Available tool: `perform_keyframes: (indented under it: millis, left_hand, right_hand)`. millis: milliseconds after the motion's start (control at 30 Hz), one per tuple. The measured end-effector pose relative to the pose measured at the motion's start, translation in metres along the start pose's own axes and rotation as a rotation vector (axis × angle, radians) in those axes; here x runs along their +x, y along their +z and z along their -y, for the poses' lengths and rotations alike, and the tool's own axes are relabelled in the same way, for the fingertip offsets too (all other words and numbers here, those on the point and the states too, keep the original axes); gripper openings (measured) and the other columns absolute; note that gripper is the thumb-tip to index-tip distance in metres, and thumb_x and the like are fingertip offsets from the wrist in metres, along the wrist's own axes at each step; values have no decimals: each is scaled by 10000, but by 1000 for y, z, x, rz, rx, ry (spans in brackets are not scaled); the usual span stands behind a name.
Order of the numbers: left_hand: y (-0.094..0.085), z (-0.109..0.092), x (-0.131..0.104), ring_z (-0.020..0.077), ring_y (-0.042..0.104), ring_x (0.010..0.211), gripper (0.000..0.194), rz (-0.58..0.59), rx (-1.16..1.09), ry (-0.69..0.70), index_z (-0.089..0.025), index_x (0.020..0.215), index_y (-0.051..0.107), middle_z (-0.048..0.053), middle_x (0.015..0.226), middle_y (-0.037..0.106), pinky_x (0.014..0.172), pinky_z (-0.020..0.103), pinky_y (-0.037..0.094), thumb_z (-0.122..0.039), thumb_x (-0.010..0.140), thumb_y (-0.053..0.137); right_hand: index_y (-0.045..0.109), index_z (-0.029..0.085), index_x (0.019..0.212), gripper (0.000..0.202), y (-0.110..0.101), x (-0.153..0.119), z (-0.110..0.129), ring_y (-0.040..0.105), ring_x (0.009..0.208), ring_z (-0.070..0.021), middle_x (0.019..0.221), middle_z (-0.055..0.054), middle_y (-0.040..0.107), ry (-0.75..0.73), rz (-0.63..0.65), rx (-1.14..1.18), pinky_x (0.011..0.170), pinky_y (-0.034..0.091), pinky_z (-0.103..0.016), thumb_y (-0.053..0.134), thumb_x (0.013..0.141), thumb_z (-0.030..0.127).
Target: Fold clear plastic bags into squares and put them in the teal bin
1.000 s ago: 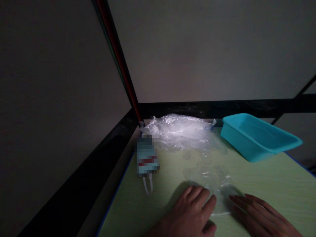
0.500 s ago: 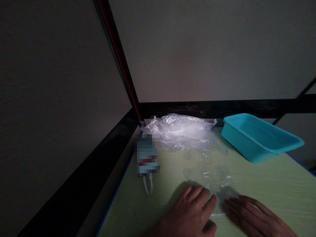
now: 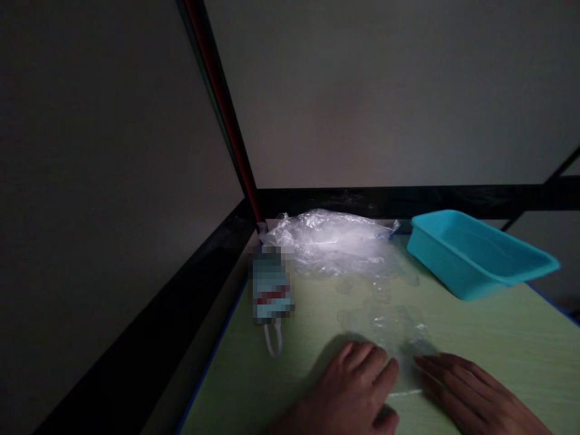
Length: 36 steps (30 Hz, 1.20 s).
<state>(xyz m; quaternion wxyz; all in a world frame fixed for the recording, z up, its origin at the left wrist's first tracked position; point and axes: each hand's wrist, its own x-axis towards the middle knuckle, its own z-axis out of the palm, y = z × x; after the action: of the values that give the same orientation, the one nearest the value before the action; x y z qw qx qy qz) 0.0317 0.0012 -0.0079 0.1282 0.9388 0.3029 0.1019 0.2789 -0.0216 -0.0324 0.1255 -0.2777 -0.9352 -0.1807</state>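
Basically static; work looks paused. Left hand (image 3: 353, 386) half-curled, 7 o'clock of clear film (image 3: 389, 329); right hand (image 3: 478, 389) straighter, 4 o'clock; can't tell if either holds it.

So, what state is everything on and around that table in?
Left hand: palm down, fingers slightly bent
Right hand: fingers outstretched, close together
Thin clear plastic: spread flat, partly hidden by the left hand
Plastic heap: crumpled, piled up
Blue basin: open side up
Pixelated item: white loop towards the viewer, details unreadable
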Motion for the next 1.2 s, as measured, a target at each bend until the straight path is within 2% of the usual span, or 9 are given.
perform_keyframes:
  millis: [100, 267, 433, 600, 700, 833, 967, 1100, 1200]
  left_hand:
    - [-1, 0, 0, 197, 438, 1054, 439, -4, -10, 5, -158, 1158, 423, 41, 1146, 528, 914, 307, 336, -359, 781, 527]
    - [0, 1, 1, 194, 441, 1042, 409, -20, -32, -11, -163, 1123, 448, 36, 1131, 532, 913, 296, 337, -354, 772, 532]
    - [1, 1, 2, 196, 458, 1020, 364, -28, -29, -22, -144, 1078, 474, 46, 1094, 551, 900, 299, 355, -329, 772, 538]
    - [0, 4, 2, 179, 476, 1018, 286, -74, -43, -2, -142, 1088, 485, 48, 1100, 565, 897, 283, 370, -248, 823, 485]
    - [2, 8, 1, 169, 517, 966, 229, -124, -92, -2, -162, 1025, 533, 38, 1048, 597, 871, 279, 394, -192, 800, 503]
    - [7, 11, -1, 161, 576, 879, 191, -293, -223, -6, -170, 916, 595, 32, 984, 634, 812, 262, 427, -113, 754, 512]
    - [5, 9, -2, 156, 614, 788, 198, -467, -399, -49, -141, 860, 616, 54, 874, 664, 724, 229, 446, -67, 749, 470]
    - [-1, 6, -3, 154, 604, 657, 200, -458, -555, -131, -125, 736, 608, 57, 682, 633, 638, 240, 449, -134, 801, 419]
    - [-2, 5, -1, 123, 546, 488, 280, -412, -868, -332, -146, 628, 534, 0, 547, 508, 477, 222, 437, -289, 829, 402]
  right_hand:
    - [606, 172, 1064, 287, 1, 0, -2, 612, 944, -201, 1056, -45, 658, 48, -12, 18, 758, 530, -299, 395, 869, 177]
    - [609, 164, 1064, 263, -1, 4, -2, 639, 912, -164, 1033, -42, 671, 177, -73, 199, 771, 532, -198, 452, 863, 231]
    - [582, 175, 1108, 298, 3, 2, -1, 617, 964, -178, 1084, -49, 647, 377, -21, 381, 853, 488, -217, 523, 832, 273]
    - [626, 183, 1028, 254, -2, 6, -1, 646, 896, -183, 995, -57, 684, 522, -30, 527, 814, 508, -213, 499, 846, 306]
    - [621, 190, 1046, 272, -7, 8, -2, 644, 902, -188, 1018, -67, 677, 575, -19, 586, 790, 518, -222, 475, 855, 319]
    - [613, 217, 1058, 279, -11, 7, -2, 629, 937, -203, 1051, -61, 664, 645, -17, 664, 798, 514, -255, 478, 847, 339]
    - [639, 240, 932, 245, -16, 10, 0, 649, 855, -209, 935, -42, 693, 769, -70, 749, 723, 528, -246, 475, 833, 393]
    - [601, 230, 796, 235, -29, 23, -2, 622, 685, -174, 726, -10, 643, 856, -34, 869, 617, 492, -224, 439, 847, 394]
    - [545, 212, 711, 301, -37, 37, -7, 557, 593, -146, 638, 5, 561, 899, 18, 1044, 543, 443, -218, 392, 865, 421]
